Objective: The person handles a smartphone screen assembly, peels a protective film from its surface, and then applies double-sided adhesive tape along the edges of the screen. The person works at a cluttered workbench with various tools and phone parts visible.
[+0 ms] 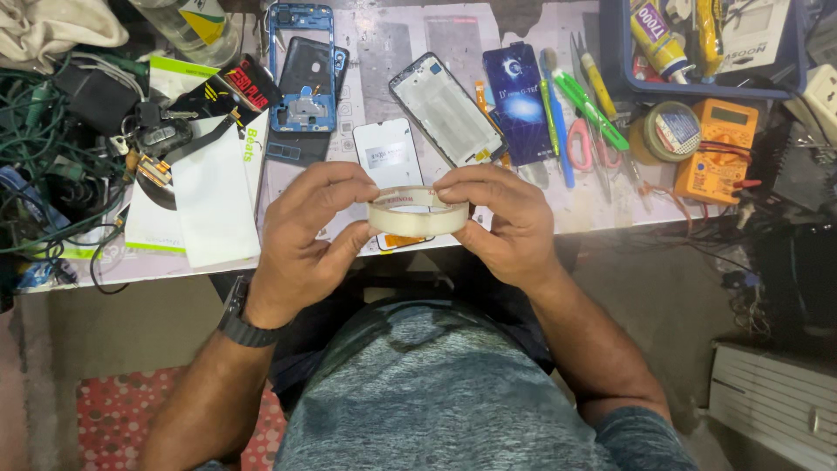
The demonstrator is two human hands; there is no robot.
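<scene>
A roll of clear adhesive tape (417, 215) is held flat between both hands above the near edge of the work table (602, 214). My left hand (307, 235) grips its left side with thumb below and fingers over the top. My right hand (503, 220) pinches its right side, fingertips on the upper rim. Just behind the roll lies a white phone screen panel (388, 150). Further back are a black-rimmed phone frame (443, 106), a dark blue phone back (517, 103) and a blue phone chassis (301, 70).
Screwdrivers and pink-handled scissors (582, 131) lie right of the phones, with an orange multimeter (724, 148), a round tin (673, 131) and a blue tray (702, 87) of bottles. White boxes (205, 196), keys and tangled green cables (44, 131) crowd the left. A red patterned cushion (109, 410) sits below.
</scene>
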